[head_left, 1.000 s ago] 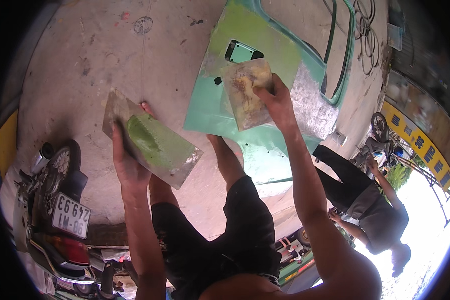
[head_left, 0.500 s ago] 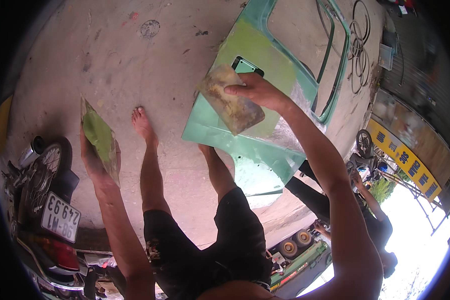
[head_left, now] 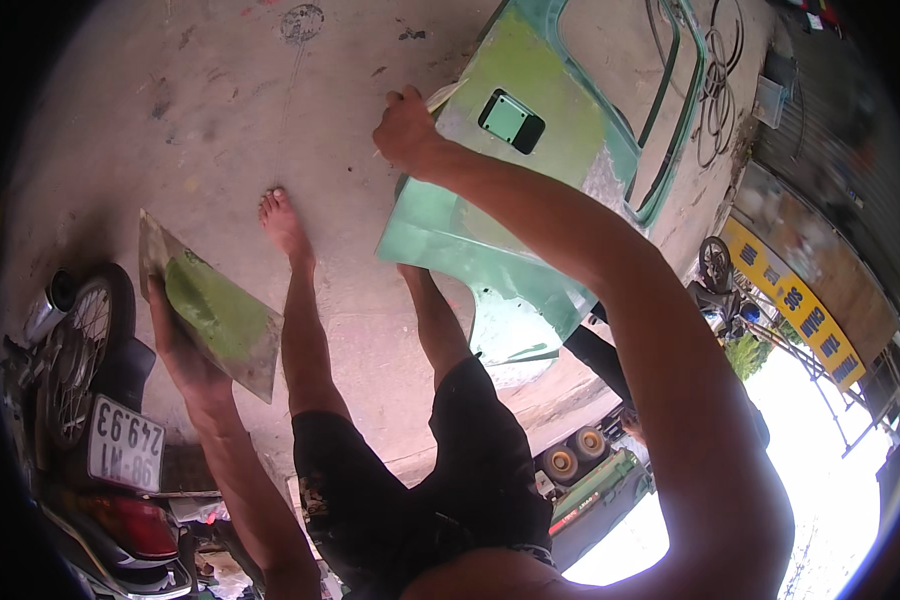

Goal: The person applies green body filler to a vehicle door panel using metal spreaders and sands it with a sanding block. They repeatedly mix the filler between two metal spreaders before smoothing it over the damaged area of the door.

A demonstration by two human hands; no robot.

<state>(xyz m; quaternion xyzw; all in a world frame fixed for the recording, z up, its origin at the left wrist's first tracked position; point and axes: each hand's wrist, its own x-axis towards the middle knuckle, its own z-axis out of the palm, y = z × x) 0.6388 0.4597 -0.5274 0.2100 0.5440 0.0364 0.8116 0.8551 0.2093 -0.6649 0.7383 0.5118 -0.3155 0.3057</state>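
The panel (head_left: 570,115) lies just right of the right hand (head_left: 407,132), its grip closed on a plate (head_left: 448,94); the left hand (head_left: 182,362), farther off, holds a board (head_left: 218,310).

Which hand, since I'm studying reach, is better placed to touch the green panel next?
Probably the right hand: it holds a thin plate near the green panel; the left hand, farther away, holds a green-smeared plate.
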